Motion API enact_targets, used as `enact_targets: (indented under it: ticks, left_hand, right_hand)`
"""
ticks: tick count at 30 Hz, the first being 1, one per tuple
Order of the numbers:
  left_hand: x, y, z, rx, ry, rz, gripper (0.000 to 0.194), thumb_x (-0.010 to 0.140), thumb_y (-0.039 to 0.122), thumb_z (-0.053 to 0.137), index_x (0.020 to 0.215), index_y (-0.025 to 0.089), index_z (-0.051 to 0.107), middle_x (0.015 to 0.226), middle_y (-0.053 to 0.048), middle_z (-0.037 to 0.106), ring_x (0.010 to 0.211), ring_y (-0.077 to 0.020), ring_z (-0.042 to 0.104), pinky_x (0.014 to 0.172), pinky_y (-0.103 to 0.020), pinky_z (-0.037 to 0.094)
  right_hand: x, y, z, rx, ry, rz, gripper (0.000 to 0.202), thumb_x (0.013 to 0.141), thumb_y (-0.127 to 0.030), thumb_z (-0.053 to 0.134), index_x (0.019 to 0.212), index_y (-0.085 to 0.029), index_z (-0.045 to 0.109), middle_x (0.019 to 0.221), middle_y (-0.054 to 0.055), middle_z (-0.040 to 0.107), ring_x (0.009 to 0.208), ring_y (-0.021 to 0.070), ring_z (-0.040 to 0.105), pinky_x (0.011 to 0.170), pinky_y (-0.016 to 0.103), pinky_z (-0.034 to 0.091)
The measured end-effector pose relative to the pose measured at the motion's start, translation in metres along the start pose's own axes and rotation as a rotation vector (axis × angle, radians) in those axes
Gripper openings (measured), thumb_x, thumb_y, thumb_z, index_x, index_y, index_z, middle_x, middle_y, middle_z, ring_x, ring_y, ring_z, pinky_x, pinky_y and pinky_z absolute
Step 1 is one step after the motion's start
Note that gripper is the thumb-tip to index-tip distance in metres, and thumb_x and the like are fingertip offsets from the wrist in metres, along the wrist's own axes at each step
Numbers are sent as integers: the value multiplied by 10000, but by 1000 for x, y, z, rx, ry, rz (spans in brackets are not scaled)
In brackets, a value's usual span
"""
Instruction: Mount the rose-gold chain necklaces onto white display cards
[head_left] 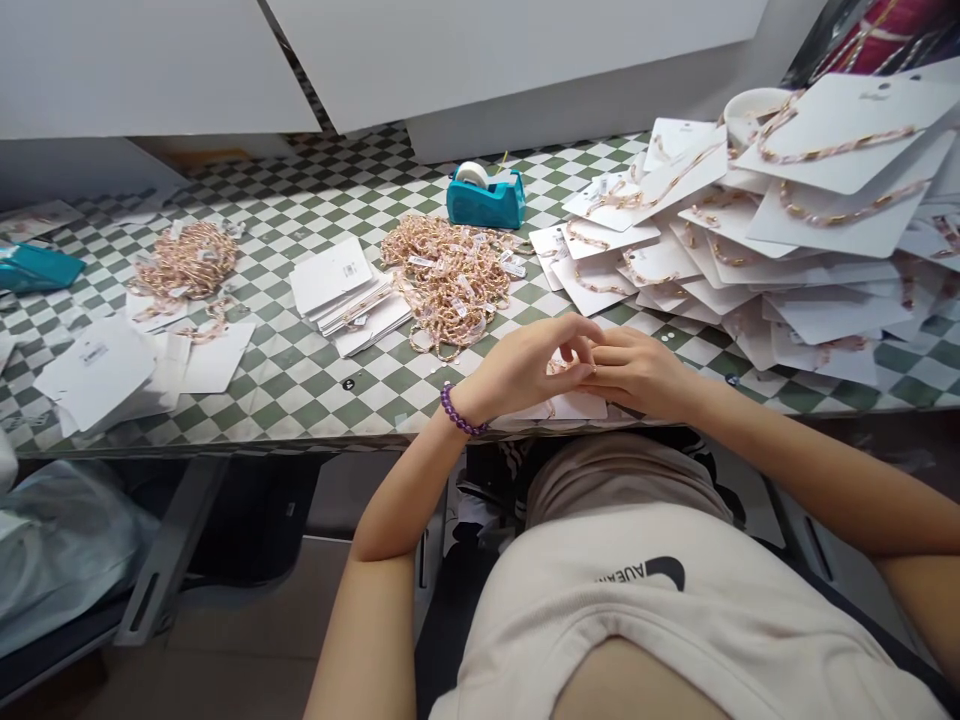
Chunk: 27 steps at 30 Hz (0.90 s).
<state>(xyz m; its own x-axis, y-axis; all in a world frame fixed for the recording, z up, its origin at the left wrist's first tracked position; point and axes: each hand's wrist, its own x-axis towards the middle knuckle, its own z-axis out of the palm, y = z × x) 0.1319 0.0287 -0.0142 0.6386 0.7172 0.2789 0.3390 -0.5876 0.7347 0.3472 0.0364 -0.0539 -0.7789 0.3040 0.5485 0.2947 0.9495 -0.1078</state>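
Note:
My left hand (pixel 529 362), with a purple bead bracelet at its wrist, is over a white card (pixel 577 407) at the table's front edge. Its thumb and fingers curl together near the card's beaded strand (pixel 553 368); what they pinch is too small to make out. My right hand (pixel 637 370) meets it from the right, fingers pressed together over the card and touching the left fingertips. Whatever lies beneath those fingers is hidden. Just behind the hands is a heap of pink and gold bead strands (pixel 457 280) with small tags.
A teal tape dispenser (pixel 486 198) stands behind the heap. White cards with strands (pixel 817 270) pile up at the right, near a white cup (pixel 750 108). Left are a card stack (pixel 334 275), another bead heap (pixel 187 258) and loose cards (pixel 97 368) on the checkered table (pixel 300 400).

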Motion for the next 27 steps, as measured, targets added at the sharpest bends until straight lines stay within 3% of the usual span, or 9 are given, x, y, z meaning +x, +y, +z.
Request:
enact_targets:
  ticks: [5,9,16,19,22,27]
  left_hand:
    - [-4,-1,9,124,10,-62,275,900,195,572,1170,200,521,935,1,723,825,-119,663,715,-233,477]
    - [-2,-2,8,164,33,-69,265,879,185,619,1135,205,554,922,17,731,829,-117,671,720,-223,470]
    - [-4,2,14,170,79,-129,289,899,205,634,1183,228,586,879,37,761,702,-107,652,660,-226,448]
    - [-10,-4,16,172,101,-17,193,968,274,557,1138,219,630,917,8,755,780,-118,666,704,-238,467]
    - [-16,-9,12,261,141,53,223,994,337,507,1086,202,659,1024,-39,740,922,-159,655,825,-287,490]
    - [-24,-8,8,498,106,-22,262,881,390,657,1039,183,688,1144,-63,717,1117,-260,588,971,-400,462]
  right_hand:
    - [0,1,0,-38,1,-10,184,993,-260,517,935,-212,686,951,36,709,916,157,618,820,296,466]
    - [0,1,0,-51,9,-7,164,981,-262,542,924,-212,688,914,39,693,890,152,605,819,288,461]
    - [0,0,2,-19,31,2,157,975,-250,550,941,-188,691,875,49,687,835,162,589,753,287,459]
    - [0,0,2,-26,20,15,175,985,-258,533,974,-207,700,942,52,702,853,157,598,774,291,465]
    - [-1,0,1,-7,2,14,176,988,-263,531,989,-236,705,972,38,709,848,141,606,787,283,471]
    - [0,-1,0,7,3,13,149,970,-257,566,964,-216,710,997,40,721,886,150,626,800,289,496]
